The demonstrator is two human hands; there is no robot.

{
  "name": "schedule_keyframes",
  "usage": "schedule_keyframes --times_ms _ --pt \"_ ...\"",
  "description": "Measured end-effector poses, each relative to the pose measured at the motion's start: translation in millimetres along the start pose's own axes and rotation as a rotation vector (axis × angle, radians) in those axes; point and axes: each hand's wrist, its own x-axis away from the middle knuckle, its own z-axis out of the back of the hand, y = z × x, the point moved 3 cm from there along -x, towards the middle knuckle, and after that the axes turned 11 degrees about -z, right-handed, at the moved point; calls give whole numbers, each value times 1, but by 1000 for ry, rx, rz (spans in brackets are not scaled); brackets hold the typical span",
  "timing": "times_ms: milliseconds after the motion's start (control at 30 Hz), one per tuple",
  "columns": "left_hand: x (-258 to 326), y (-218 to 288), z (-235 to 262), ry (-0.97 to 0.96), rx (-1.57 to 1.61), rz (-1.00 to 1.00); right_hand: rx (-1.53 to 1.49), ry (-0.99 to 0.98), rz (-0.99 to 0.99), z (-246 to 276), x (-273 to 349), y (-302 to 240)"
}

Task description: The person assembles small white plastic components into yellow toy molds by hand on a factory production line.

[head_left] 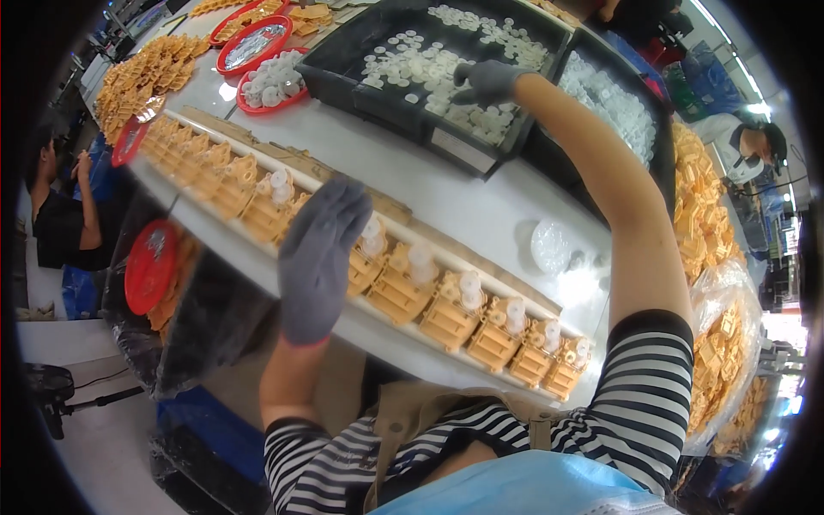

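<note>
my right hand is bent over small white rounds in the black tray. my left hand is by orange parts on the table. i can't tell if either holds anything.

Straight into a factory assembly workshop: spotting identical orange housings lined up along a white bench, black bins of small translucent parts, strip lights overhead (and co-workers about).
</note>
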Motion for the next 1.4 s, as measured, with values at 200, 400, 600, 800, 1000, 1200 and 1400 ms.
schedule_keyframes --times_ms 200,400,600,800,1000,1200,1400 --pt "1 6 18 1 18 43 166 -162 -35 -15 2 2" --pt "1 1 17 -40 85 51 87 -424 -55 -13 34 -30" --pt "3 -8 7 -44 102 104 14 -399 567 -28 22 -13" --pt "7 -12 -3 -49 114 272 -465 -620 29 -18 49 -38" --pt "-17 -19 -25 -29 204 434 -947 -756 13 -18 22 -8" --pt "-90 -52 -57 -89 319 374 -823 -390 416 3 -13 49" --pt "-165 -107 -79 257 198 339 -237 523 800 27 -2 39"
